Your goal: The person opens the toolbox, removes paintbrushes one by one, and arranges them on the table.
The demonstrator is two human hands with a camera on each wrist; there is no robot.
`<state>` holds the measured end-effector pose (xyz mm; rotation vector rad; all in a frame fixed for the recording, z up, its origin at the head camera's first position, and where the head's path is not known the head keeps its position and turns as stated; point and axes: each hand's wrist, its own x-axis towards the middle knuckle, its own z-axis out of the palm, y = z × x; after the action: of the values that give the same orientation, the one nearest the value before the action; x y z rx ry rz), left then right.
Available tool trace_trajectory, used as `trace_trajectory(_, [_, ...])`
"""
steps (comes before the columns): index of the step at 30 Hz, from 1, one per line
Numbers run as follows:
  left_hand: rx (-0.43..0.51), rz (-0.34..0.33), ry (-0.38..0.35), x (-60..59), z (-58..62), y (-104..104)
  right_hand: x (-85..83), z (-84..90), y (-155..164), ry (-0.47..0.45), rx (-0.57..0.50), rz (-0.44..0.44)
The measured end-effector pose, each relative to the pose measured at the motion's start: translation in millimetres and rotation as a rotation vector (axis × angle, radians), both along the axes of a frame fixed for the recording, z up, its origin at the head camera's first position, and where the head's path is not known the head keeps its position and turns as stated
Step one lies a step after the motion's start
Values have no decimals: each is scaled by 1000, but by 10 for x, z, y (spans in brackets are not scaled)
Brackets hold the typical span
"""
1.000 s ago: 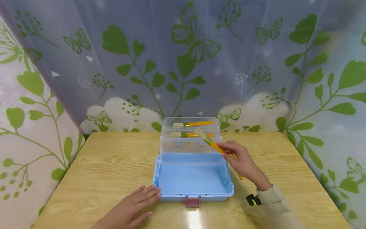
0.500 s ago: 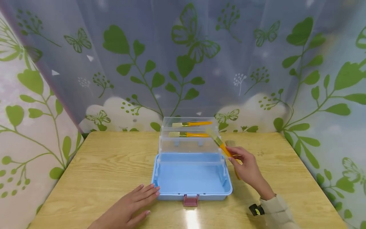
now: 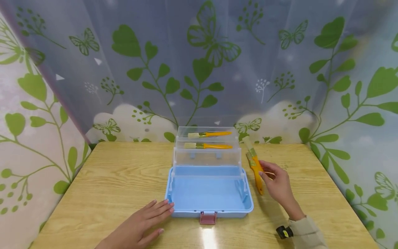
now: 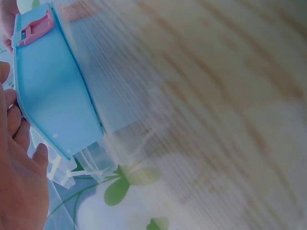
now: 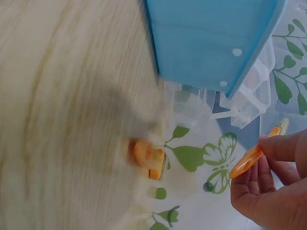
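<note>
My right hand [image 3: 278, 183] pinches a paintbrush [image 3: 255, 163] by its orange handle, pale bristles pointing up and away. Just under it, a second orange-handled paintbrush [image 3: 259, 185] lies on the table, right of a light blue box [image 3: 209, 193]. The right wrist view shows the held paintbrush [image 5: 249, 160] between thumb and fingers, apart from the lying paintbrush [image 5: 144, 152]. My left hand [image 3: 140, 221] lies with straight fingers against the box's front left corner. Two more paintbrushes, an upper one [image 3: 214, 134] and a lower one [image 3: 214, 146], lie in the clear trays behind.
The clear tiered trays [image 3: 206, 159] stand raised at the back of the open box. A dark pink latch [image 3: 208, 218] hangs at its front. Wooden table [image 3: 124, 173] extends around the box. A patterned curtain [image 3: 174, 62] closes off the back and sides.
My right hand has moved right and slightly down, carrying the paintbrush from over the box's right edge to above the brush on the table. My left hand stays at the corner.
</note>
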<state>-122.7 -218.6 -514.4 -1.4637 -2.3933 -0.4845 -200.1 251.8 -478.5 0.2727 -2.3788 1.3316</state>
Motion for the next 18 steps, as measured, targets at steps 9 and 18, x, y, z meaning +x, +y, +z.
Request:
trace_trajectory(9, [11, -3, -1, 2, 3, 10, 16, -43, 113, -68, 60, -94])
trace_trajectory(18, [11, -11, 10, -8, -12, 31, 38, -32, 311, -235, 85, -132])
